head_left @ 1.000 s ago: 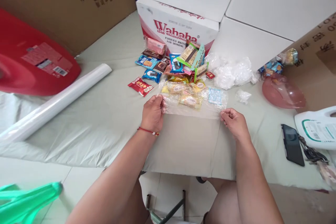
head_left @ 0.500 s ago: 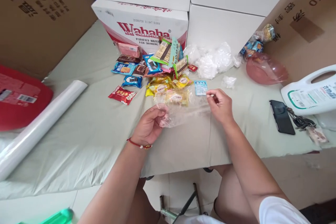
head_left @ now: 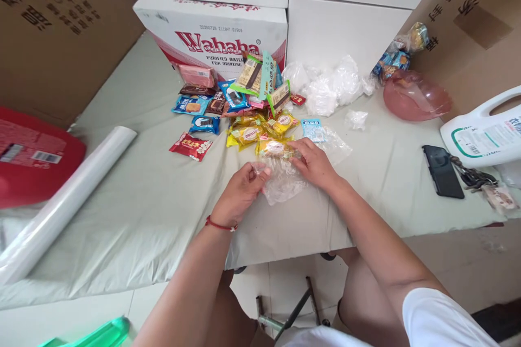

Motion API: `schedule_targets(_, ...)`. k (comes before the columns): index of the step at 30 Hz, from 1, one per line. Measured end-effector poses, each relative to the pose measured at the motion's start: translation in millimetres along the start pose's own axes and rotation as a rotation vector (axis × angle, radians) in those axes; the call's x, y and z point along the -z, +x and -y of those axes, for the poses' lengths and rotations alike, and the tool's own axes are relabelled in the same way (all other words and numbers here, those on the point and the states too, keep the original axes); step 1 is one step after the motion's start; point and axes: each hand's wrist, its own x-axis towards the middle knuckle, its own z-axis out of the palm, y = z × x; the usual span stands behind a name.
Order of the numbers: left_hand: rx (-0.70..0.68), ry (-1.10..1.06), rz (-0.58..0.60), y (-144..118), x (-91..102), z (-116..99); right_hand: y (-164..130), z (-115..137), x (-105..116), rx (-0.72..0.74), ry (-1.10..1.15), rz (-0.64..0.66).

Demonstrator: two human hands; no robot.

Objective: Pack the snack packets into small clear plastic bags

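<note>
My left hand [head_left: 241, 191], with a red bracelet on its wrist, pinches the near edge of a clear plastic bag [head_left: 285, 184] lying crumpled on the pale green table cover [head_left: 142, 195]. My right hand [head_left: 313, 161] rests on the same bag and touches a yellow snack packet [head_left: 273, 147] at the front of the heap. Behind both hands spreads a pile of small wrapped snacks [head_left: 240, 103]: blue, brown, pink and yellow packets. A red packet [head_left: 190, 146] lies apart to the left and a small light-blue packet [head_left: 311, 129] to the right.
A Wahaha water carton [head_left: 211, 32] and white boxes stand at the back. A film roll [head_left: 61, 206] and a red container [head_left: 32, 157] lie left. Crumpled clear bags [head_left: 329, 89], a pink bowl [head_left: 415, 102], a phone [head_left: 442, 171], keys [head_left: 472, 176] and a white jug [head_left: 484, 133] are right.
The bag was stretched flat between both hands; now it is bunched up, with my right hand moved left onto the yellow packet and my left hand drawn nearer. The camera view has shifted right.
</note>
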Motion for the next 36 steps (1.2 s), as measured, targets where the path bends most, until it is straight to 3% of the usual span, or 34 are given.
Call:
schedule_targets(3, -0.059, -0.021, -0.142, 9, -1.5, 3, 0, 3, 1, -0.035, 0.024, -0.047)
schedule_targets(6, -0.068, -0.044, -0.212, 14, -1.6, 5, 0, 6, 6, -0.046, 0.09, -0.086)
schedule_targets(12, -0.033, -0.139, -0.255, 15, -0.2, 1, -2, 13, 12, -0.006, 0.131, -0.116)
schedule_targets(17, 0.073, -0.265, -0.221, 17, 7.2, -10, -8, 22, 11, 0.086, 0.158, -0.012)
schedule_targets(26, -0.127, 0.293, 0.102, 18, 10.2, -7, -20, 45, -2, 0.347, 0.054, 0.136)
schedule_targets(31, -0.181, 0.417, 0.057, 18, 10.1, -6, -29, 50, 0, 0.386, 0.067, 0.107)
schedule_targets(36, -0.137, 0.467, -0.144, 12, 16.0, -3, -40, 52, 11, 0.347, 0.161, 0.095)
